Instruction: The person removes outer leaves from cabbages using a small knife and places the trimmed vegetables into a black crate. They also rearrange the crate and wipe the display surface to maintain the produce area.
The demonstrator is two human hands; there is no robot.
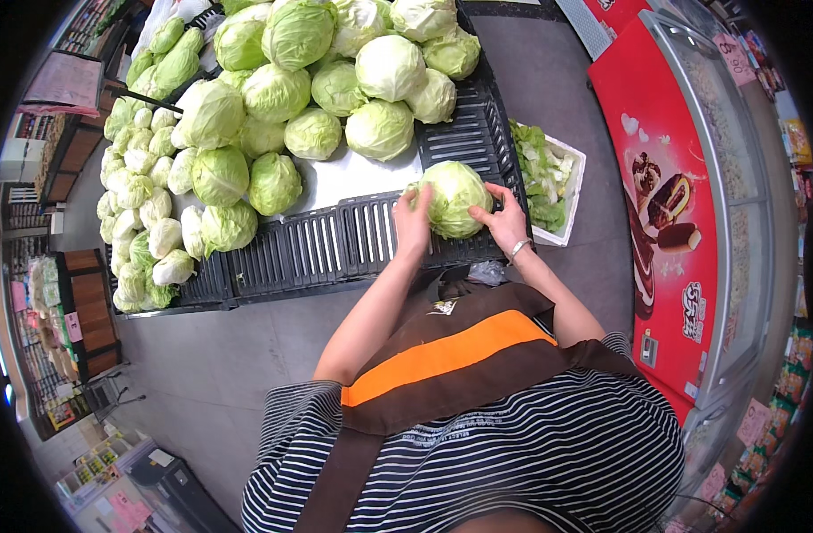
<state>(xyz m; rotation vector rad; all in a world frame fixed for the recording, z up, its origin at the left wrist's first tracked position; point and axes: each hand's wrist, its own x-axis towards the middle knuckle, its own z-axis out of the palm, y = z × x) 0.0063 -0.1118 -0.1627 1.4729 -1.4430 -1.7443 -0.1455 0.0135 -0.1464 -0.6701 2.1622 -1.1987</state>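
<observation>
Between my two hands is a round green cabbage (456,200) at the right front corner of a black slatted plastic display rack (306,243). My left hand (414,220) presses on its left side, slightly blurred. My right hand (503,216), with a bracelet at the wrist, has thumb and fingers against its right side. Behind and to the left, many cabbages (380,130) lie piled on the rack, partly over a shiny metal sheet (360,170). Smaller pale cabbages (136,190) fill the rack's left end, with long green vegetables (173,66) beyond them.
A white foam box (576,193) of loose leaves stands on the floor right of the rack. Further right is a red chest freezer (673,266) with glass lids. Left, wooden shelving (90,313) and a shopping cart (110,393) stand across the grey floor. A thin black rod (150,100) crosses the pile.
</observation>
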